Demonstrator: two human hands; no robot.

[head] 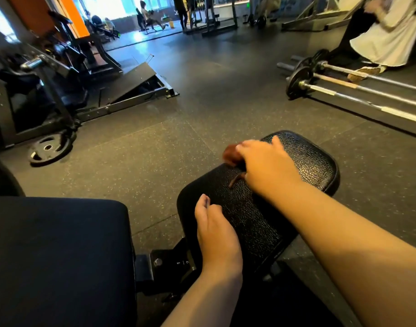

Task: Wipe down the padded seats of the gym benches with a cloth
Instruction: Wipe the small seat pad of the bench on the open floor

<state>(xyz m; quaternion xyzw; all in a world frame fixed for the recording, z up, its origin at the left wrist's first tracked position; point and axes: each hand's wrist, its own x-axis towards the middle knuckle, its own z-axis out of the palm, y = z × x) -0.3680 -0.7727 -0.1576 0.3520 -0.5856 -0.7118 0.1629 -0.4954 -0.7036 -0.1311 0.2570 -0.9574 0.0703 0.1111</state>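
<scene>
Black cracked-vinyl seat pad (268, 192) fills the lower centre, long axis running from 7 to 1 o'clock, far end pointing away. Right hand (266, 168) presses a bunched reddish-brown cloth (231, 154) at the pad's 10 o'clock edge, mid-wipe. Left hand (216, 234), loosely curled and empty, steadies the near end. Next, probably sweep toward the unwiped near half

Setting: commercial gym. Evidence: speckled rubber floor tiles (155, 147) left of fingers (244, 147); black padded bench seat (308, 159) under them; barbells (358, 90) with mounted plates well beyond, to right; loose weight plate (49, 148) leaning on machine frame (44, 90) far left; racks (216, 17) and person on seated machine (148, 16) in far background.
</scene>
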